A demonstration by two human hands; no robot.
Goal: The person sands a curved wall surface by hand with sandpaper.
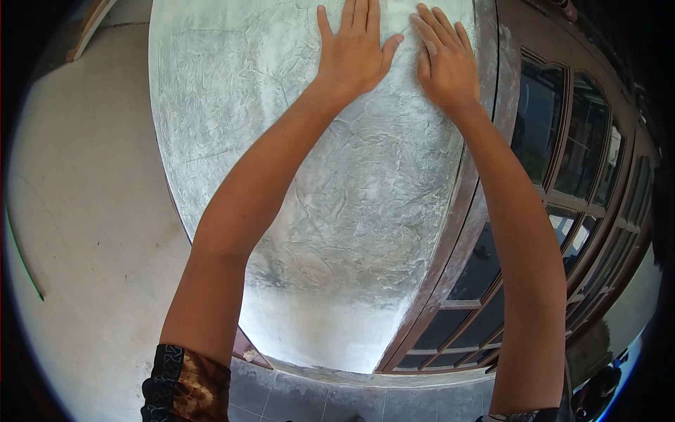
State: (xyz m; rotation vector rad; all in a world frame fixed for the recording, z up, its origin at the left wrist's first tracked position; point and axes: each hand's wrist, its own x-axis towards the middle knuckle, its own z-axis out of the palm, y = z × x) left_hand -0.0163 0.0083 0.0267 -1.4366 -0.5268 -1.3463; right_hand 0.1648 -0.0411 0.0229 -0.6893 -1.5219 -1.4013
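Both my arms reach up to a rough, grey-white plastered wall (pixel 337 204) in front of me. High in the middle, my left hand (pixel 355 56) lies against the plaster with its fingers stretched out and the thumb spread; the fingertips run to the top edge of the view. To its right, my right hand (pixel 450 67) rests near the wall's right edge, fingers extended and a pale smear on them. No tool shows in either hand. Lower down, the wall turns smoother and whiter.
A brown wooden frame with glass panes (pixel 541 119) borders the wall on the right. At the left is a smooth beige wall (pixel 91 183) with a thin green strip (pixel 24 264). Grey floor tiles (pixel 302 397) lie below. A wooden piece (pixel 88 32) leans at upper left.
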